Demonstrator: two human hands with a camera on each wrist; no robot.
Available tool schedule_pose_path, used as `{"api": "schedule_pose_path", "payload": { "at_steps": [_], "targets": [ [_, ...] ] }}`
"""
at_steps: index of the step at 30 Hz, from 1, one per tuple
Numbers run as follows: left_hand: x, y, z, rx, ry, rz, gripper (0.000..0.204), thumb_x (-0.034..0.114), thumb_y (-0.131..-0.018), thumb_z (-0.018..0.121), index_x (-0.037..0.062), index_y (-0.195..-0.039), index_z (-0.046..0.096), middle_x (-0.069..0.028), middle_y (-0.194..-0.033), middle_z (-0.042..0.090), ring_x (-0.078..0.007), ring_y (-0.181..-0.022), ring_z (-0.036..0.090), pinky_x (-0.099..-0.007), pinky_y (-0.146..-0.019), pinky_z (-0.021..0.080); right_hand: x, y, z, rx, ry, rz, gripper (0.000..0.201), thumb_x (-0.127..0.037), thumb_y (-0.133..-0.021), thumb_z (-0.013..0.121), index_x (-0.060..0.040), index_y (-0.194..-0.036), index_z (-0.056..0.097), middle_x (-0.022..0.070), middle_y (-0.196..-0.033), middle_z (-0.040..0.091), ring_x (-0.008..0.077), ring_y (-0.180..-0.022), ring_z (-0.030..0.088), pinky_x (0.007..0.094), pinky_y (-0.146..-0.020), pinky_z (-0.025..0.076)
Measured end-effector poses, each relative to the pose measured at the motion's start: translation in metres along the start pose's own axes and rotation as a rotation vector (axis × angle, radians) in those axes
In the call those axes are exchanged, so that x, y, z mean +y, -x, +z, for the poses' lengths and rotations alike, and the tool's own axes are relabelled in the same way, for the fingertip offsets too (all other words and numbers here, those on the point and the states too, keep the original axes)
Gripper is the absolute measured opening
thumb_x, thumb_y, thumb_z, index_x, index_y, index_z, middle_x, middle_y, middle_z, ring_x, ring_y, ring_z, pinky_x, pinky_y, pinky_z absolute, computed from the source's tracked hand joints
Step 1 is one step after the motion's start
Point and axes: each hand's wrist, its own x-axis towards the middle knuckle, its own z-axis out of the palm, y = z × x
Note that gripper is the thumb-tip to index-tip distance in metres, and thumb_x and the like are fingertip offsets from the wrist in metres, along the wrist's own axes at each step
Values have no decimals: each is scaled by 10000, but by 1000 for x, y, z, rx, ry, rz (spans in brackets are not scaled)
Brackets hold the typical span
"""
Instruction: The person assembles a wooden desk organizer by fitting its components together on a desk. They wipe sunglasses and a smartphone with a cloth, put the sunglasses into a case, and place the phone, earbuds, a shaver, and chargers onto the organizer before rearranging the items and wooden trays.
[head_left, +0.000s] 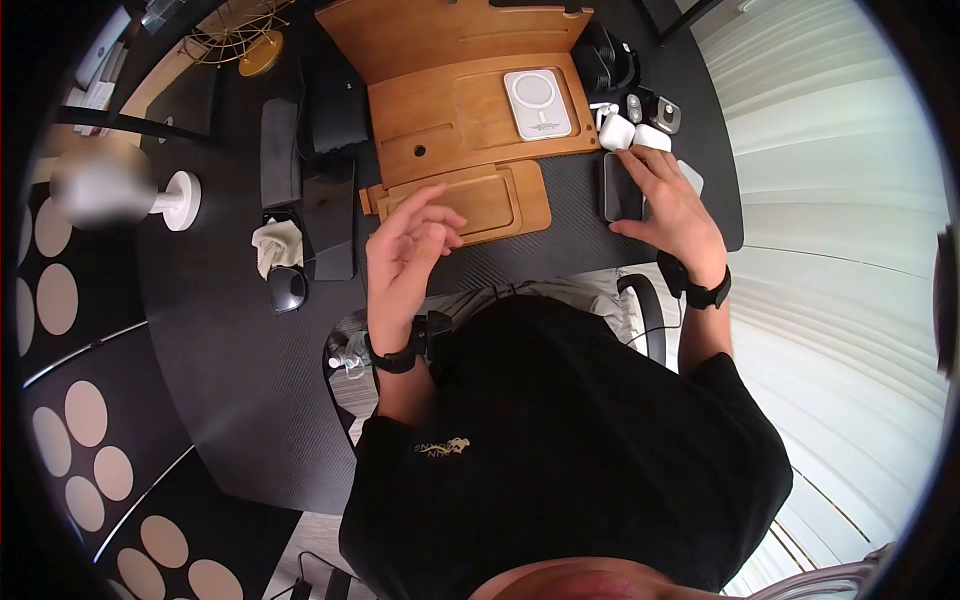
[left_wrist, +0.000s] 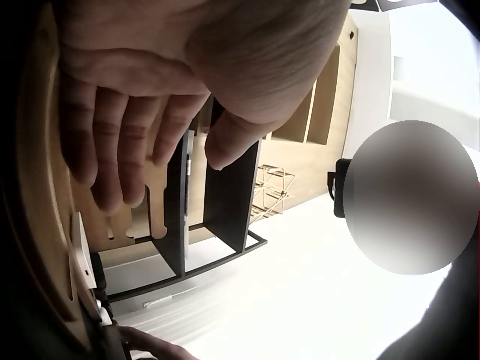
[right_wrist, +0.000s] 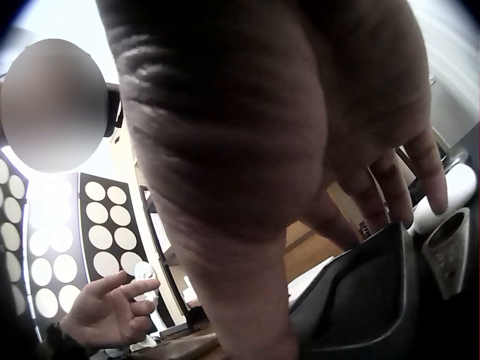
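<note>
Landmark: flat wooden organiser tray (head_left: 470,150) with shallow recesses, lying on the black curved desk (head_left: 220,350).
Right hand: right hand (head_left: 675,205) just right of the wooden tray, palm down on a dark rectangular smartphone (head_left: 620,190); fingers laid along its far end and right side, thumb against its near edge, grasping it loosely.
Phone: flat on the desk, just beside the tray's right edge, apart from the wood; seen tilted close under the fingers (right_wrist: 390,195) in the right wrist view.
Left hand: left hand (head_left: 405,250) raised over the tray's near edge, above the small front wooden dish (head_left: 470,200); fingers loosely bent, thumb out, nothing held, nothing touched.
Left fingers: relaxed and slightly curled (left_wrist: 120,142) in the left wrist view, empty.
Charger: white square charging pad (head_left: 537,103) with a ring mark, resting in the tray's upper right recess.
Earbud cases: two small white rounded cases (head_left: 632,133) just past the tray's right corner, near the right fingertips.
Small gadgets: dark little devices (head_left: 650,108) beyond the white cases, right of the tray; too small to identify.
Left of tray: black pouch (head_left: 335,115), long black slab (head_left: 330,220), crumpled pale cloth (head_left: 277,245), dark sunglasses (head_left: 287,288).
Wrists: black band on each (head_left: 705,290).
</note>
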Motion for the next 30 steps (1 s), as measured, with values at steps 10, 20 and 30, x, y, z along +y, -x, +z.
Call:
{"api": "schedule_pose_path", "payload": {
  "at_steps": [10, 20, 30],
  "targets": [
    [0, 6, -3, 14, -16, 9, 409, 193, -1036, 574, -36, -1374, 550, -130, -1043, 703, -158, -867, 658, -271, -768, 494, 2, -5, -8, -74, 98, 5, 893, -112, -602, 889, 29, -1404, 525, 196, -1391, 532, 367, -1302, 487, 412, -1104, 428],
    [-1, 8, -5, 24, -8, 14, 396, 185, -1031, 577, -30, -1363, 563, -123, -1026, 706, -157, -862, 658, -268, -765, 490, 3, 2, 1, -54, 42, -9, 841, -88, -626, 877, 51, -1378, 527, 204, -1407, 525, 360, -1304, 487, 414, -1106, 425],
    [0, 8, -4, 43, 8, 30, 370, 162, -1030, 574, -27, -1349, 578, -120, -1013, 707, -153, -855, 656, -267, -765, 491, 1, -12, -25, -50, 109, -53, 853, -90, -630, 866, 16, -1403, 522, 201, -1416, 538, 361, -1304, 495, 413, -1106, 428]
  ]
}}
